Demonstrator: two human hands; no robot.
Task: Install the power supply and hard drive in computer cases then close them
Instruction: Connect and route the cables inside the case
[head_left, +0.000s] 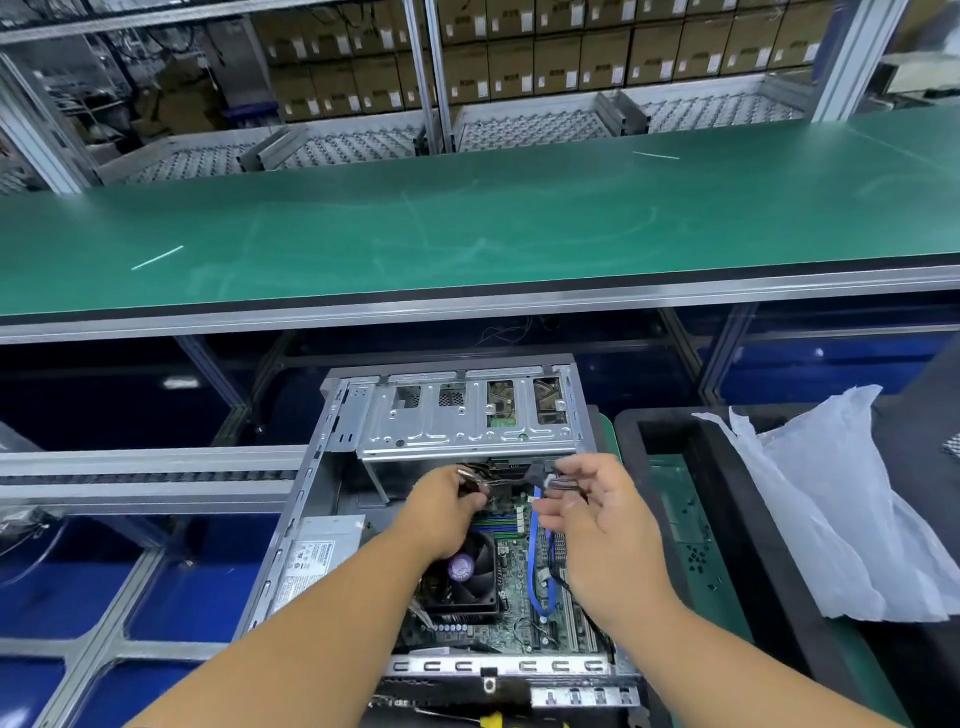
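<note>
An open computer case (311, 499) lies flat below the green bench, side panel off. Its metal drive cage (462, 421) sits at the far end, and the power supply (317, 556) with a white label lies at the left inside. The motherboard with a black CPU fan (467, 577) fills the middle. My left hand (441, 514) grips a bundle of cables just below the drive cage. My right hand (597, 525) pinches a black cable connector (540, 475) next to a blue data cable (535, 561).
A green conveyor bench (467, 228) runs across above the case. A black foam tray (670, 493) and a white plastic bag (831, 519) lie to the right. A roller rail (145, 475) runs to the left. A yellow-handled tool (491, 719) lies at the near edge.
</note>
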